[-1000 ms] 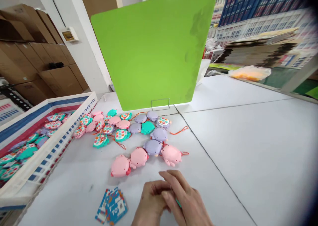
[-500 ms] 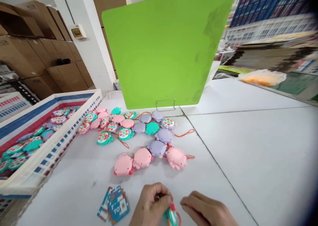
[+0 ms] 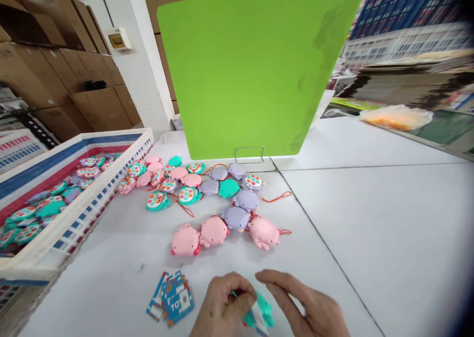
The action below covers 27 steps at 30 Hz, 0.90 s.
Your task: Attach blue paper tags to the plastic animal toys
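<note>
- Head view, bottom centre: left hand (image 3: 222,308) is pinched on a teal toy (image 3: 263,310), just above the white table (image 3: 370,228).
- The toy is small, glossy, rounded plastic, partly hidden by fingers.
- Right hand (image 3: 309,307) curves over the toy's right side; whether it grips cannot be told.
- Lower left: printed cards (image 3: 171,298) lie fanned.
- Centre: pink toys (image 3: 213,231) lie in a row.

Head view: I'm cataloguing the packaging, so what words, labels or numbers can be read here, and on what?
"TO": on the stack of blue cards beside the left hand; rest unreadable.
Wall box, yellow label: too blurred.
Teal toy in the left hand: no text visible.
</note>
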Available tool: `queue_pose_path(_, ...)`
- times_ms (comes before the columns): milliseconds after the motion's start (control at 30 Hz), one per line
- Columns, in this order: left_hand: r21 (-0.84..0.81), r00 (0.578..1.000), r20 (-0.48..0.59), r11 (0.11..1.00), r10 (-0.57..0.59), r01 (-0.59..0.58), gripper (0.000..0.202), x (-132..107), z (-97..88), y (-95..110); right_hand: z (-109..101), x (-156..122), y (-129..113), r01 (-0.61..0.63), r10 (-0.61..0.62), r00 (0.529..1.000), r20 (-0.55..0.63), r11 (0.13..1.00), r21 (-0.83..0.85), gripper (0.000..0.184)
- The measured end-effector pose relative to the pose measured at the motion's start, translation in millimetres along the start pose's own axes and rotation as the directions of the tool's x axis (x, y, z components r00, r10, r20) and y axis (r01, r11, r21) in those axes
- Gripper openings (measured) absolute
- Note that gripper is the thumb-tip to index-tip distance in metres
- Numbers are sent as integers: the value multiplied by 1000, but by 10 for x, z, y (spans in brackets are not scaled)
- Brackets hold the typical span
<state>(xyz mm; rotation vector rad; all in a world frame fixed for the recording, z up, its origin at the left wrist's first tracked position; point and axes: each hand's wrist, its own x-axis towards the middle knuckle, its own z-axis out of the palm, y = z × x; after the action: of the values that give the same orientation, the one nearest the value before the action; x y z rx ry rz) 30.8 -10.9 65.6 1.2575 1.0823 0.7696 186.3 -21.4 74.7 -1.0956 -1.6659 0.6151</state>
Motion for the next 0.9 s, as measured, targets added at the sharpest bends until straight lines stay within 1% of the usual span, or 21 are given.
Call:
queue_pose_path(33, -9, 1000, 1, 1000, 12, -12, 24, 5, 3, -24, 54, -9, 26, -109, 109, 994, 5, 987, 118, 9)
queue_pose_path(67, -20, 1000, 2, 999, 25, -25, 25, 9, 1, -54, 101, -18, 52, -216, 216, 976, 26, 943, 252, 10)
queue_pose_path(100, -40, 999, 1, 999, 34, -34, 26, 11, -6, -84, 140, -25, 75, -305, 305, 950, 62, 872, 383, 11)
queue_pose_path(167, -85, 999, -39, 996, 31, -35, 28, 4, -31, -126, 188, -35, 112, -429, 426, 893, 147, 700, 571, 16)
queue_pose_path(200, -96, 997, -70, 995, 18, -25, 28, -5, -46, -127, 201, -40, 125, -465, 465, 868, 175, 635, 617, 18)
queue_pose_path(233, -94, 995, -103, 995, 3, -13, 27, -17, -61, -111, 208, -46, 138, -489, 490, 850, 193, 597, 636, 19)
queue_pose_path(267, -79, 992, -129, 997, -9, -1, 25, -31, -71, -79, 212, -54, 149, -503, 501, 841, 206, 580, 640, 19)
queue_pose_path(333, -36, 989, -149, 999, -9, 4, 21, -61, -77, 17, 219, -73, 174, -510, 494, 841, 222, 584, 632, 21)
queue_pose_path(433, -8, 990, -141, 1000, 5, -7, 19, -88, -44, 159, 243, -105, 203, -508, 470, 849, 240, 601, 617, 23)
queue_pose_path(500, -15, 992, -126, 1000, -4, 2, 19, -86, -12, 199, 266, -121, 208, -516, 474, 843, 254, 582, 629, 23)
queue_pose_path(600, -33, 994, -109, 999, -8, 5, 19, -60, 19, 177, 306, -140, 205, -538, 475, 829, 295, 531, 655, 26)
queue_pose_path(700, -33, 992, -126, 999, 3, -7, 20, -37, 28, 133, 346, -159, 217, -558, 485, 814, 320, 498, 664, 26)
queue_pose_path(800, -12, 989, -148, 1000, -22, 20, 20, -31, 30, 126, 372, -173, 237, -557, 472, 816, 335, 485, 674, 25)
queue_pose_path(900, 7, 987, -156, 999, -49, 51, 19, -30, 28, 139, 375, -180, 248, -545, 463, 825, 323, 507, 667, 23)
